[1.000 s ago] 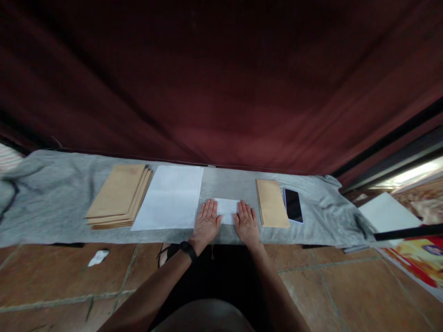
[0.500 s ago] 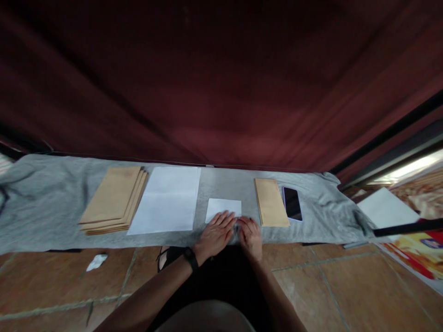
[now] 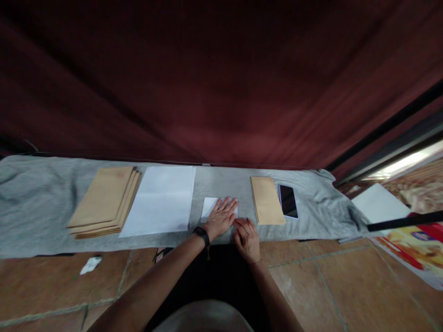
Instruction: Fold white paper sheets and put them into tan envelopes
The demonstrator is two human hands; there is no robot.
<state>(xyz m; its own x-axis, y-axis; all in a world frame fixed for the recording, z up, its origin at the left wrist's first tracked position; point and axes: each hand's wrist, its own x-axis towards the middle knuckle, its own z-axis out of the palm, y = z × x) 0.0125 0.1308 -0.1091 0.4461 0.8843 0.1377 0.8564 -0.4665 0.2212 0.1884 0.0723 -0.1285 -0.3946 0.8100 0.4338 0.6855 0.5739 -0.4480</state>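
A small folded white sheet of paper (image 3: 208, 207) lies on the grey cloth in front of me. My left hand (image 3: 221, 217) presses flat on it, fingers stretched out and slightly spread, and covers much of its middle and right part. At the paper's near right corner is my right hand (image 3: 247, 237), its fingers curled and drawn together, the tips against the corner. The left wrist wears a dark band (image 3: 201, 235). Left of the folded piece lie large white sheets of paper (image 3: 161, 198).
A stack of large brown envelopes (image 3: 100, 196) lies at the left. Smaller brown envelopes (image 3: 267, 200) and a phone (image 3: 288, 201) lie to the right. Grey cloth (image 3: 38, 198) covers the narrow surface, with a dark red curtain (image 3: 221, 92) behind it. Crumpled white paper (image 3: 90, 265) is on the tiled floor.
My left hand has slid forward, farther onto the folded paper. My right hand remains by the near right corner. The view has shifted slightly.
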